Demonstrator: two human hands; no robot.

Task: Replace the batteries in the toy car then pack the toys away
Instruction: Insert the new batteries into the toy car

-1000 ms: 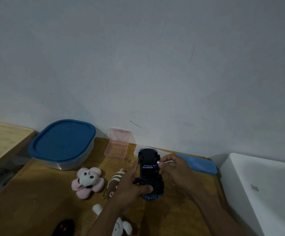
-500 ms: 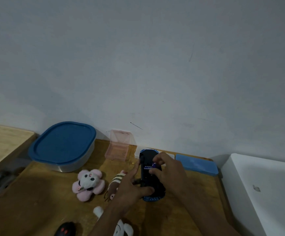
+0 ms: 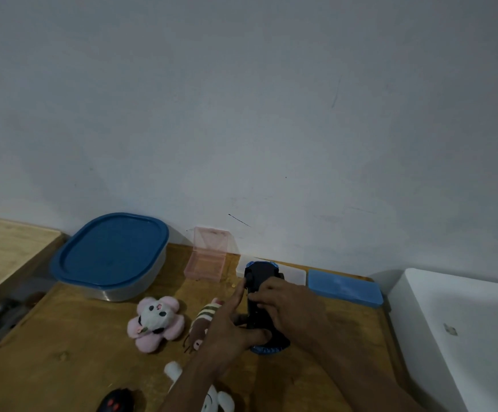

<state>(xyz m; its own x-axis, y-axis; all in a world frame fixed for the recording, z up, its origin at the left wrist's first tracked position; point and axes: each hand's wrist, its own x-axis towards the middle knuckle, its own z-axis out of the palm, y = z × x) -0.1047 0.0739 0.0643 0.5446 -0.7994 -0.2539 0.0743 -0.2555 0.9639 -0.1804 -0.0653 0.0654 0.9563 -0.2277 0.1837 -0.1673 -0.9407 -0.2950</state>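
Toy car [image 3: 261,273] (upturned) in left hand [image 3: 227,330]

Toy car [image 3: 261,281]: black underside, blue trim. Container lid [image 3: 109,251]: blue. Small case [image 3: 207,258]: translucent pink. Flower plush [image 3: 155,322]: pink, white centre. Tabletop [image 3: 63,352]: brown wood.

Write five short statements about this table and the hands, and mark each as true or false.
1. The toy car lies upside down in the hands. True.
2. The large container has its blue lid off. False: the lid is on it.
3. The small pink box stands open near the wall. True.
4. The pink plush toy is inside the container. False: it lies on the table, left of the car.
5. The left hand lies flat on the table. False: it holds the car, while the fingers of the right hand curl over its underside.
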